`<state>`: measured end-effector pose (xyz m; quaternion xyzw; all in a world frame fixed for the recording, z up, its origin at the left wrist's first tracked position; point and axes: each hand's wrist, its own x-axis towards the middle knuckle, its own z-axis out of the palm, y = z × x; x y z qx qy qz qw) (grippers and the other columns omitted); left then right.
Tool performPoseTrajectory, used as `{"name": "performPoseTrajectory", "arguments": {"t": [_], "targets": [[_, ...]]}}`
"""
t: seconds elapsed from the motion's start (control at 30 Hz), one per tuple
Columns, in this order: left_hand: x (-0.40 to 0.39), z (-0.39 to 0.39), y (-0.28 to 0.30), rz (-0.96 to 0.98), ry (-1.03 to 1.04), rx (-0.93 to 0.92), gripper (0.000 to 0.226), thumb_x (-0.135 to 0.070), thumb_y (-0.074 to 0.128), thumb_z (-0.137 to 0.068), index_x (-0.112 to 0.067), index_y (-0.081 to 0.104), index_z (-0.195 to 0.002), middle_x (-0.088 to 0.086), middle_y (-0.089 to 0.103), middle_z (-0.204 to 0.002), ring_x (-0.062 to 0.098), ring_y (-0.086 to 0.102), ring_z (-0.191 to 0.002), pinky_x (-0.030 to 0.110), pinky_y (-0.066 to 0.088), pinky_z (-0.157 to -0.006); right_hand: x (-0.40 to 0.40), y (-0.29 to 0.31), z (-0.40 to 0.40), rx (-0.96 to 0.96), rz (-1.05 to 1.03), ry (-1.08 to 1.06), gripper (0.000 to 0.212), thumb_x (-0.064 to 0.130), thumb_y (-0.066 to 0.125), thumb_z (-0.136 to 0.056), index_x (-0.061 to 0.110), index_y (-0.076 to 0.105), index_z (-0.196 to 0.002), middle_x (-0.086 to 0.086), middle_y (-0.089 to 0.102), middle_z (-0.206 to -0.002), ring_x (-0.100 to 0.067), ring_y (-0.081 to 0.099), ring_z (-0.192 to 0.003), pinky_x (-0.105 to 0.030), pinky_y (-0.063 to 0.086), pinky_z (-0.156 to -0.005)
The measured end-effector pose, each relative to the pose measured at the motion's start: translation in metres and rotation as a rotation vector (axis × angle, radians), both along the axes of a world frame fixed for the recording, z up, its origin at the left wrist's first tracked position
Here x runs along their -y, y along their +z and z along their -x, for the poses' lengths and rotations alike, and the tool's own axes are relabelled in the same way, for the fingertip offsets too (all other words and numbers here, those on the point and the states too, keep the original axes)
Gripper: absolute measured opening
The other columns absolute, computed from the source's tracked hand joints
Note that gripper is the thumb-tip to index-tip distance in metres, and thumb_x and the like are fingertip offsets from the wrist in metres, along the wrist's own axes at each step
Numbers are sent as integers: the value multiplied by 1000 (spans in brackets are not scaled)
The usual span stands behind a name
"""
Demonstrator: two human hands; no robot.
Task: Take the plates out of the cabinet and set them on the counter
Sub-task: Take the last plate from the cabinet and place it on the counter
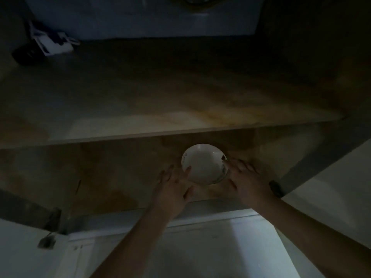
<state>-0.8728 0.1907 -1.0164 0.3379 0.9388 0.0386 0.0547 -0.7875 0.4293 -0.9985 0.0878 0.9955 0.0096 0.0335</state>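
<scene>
Both arms extended forward, left hand (174, 182), right hand (246, 177), fingers spread

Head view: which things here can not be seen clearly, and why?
- Plates: how many are stacked; darkness and the steep angle hide it.
- Left hand and right hand: motion blur hides whether they grip.
- White object on the upper shelf: too dim to identify.

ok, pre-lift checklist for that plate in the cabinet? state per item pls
1. Round white plate visible on the lower wooden shelf: ok.
2. Left hand at the plate's left rim: ok.
3. Right hand at its right rim: ok.
4. Fingers curled under the rim for a firm hold: not ok, they look spread.
5. Rim intact: cannot tell, dark mark on the right edge.
6. Exit path toward the person unobstructed: ok.
</scene>
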Motion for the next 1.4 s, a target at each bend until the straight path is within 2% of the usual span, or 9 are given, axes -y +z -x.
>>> {"name": "performPoseTrajectory", "arguments": {"t": [0.13,0.4,0.7,0.83,0.93,1.07,1.13,1.23,1.4], "targets": [[0,9,-27,-124,8,11,66,-50,37,-97,-26,18,-156,6,34,-158,28,28,-145,44,28,-115,-19,-32,6,10,-4,18,56,45,38,-97,28,28,-150,0,31,-157,-23,35,-138,-38,29,-112],[-30,28,-57,-395,141,415,57,-30,44,-103,-15,25,-154,6,24,-161,21,26,-146,29,24,-117,-44,-73,35,-73,162,-23,57,39,45,-97,23,31,-150,-2,38,-154,-25,41,-134,-40,33,-108],[-62,69,-79,-763,601,683,51,-51,35,-101,-30,41,-147,5,43,-153,28,43,-134,42,35,-112,-68,-102,84,-84,819,-382,48,31,42,-102,13,40,-146,-11,41,-151,-29,39,-136,-36,31,-111],[-60,76,-88,-955,904,910,60,-65,44,-92,-35,43,-144,5,46,-148,30,46,-131,43,39,-107,-80,-107,85,-222,929,-538,47,35,47,-97,6,53,-134,-18,51,-140,-35,46,-131,-49,35,-110],[-59,76,-92,-1155,881,1076,46,-51,34,-101,-33,41,-143,5,39,-154,22,41,-135,32,32,-97,-75,-107,93,-185,1172,-701,50,42,47,-96,10,52,-135,-16,51,-142,-34,47,-129,-49,36,-110],[-60,80,-94,-1336,836,1260,41,-51,26,-103,-28,46,-131,11,49,-142,18,59,-102,39,35,-96,-67,-109,105,-186,1567,-859,39,49,42,-98,21,61,-118,-7,58,-134,-25,55,-118,-44,42,-106],[-59,84,-96,-1375,857,1356,62,-56,27,-101,-16,37,-147,12,53,-140,26,59,-107,43,39,-96,-65,-110,104,-181,1683,-834,30,45,37,-100,26,60,-104,-1,60,-128,-19,58,-111,-36,44,-99],[-59,84,-94,-1362,897,1394,61,-60,30,-99,-13,47,-135,15,56,-136,29,61,-102,45,44,-87,-64,-108,102,-185,1744,-804,29,44,36,-101,28,60,-99,6,62,-119,-12,60,-101,-30,45,-88],[-53,80,-104,-1309,935,1468,70,-66,31,-95,-10,55,-130,14,64,-113,33,63,-101,49,51,-76,-67,-113,98,-180,1717,-833,41,43,33,-102,22,57,-128,-4,64,-129,-20,60,-113,-38,48,-94]]}}
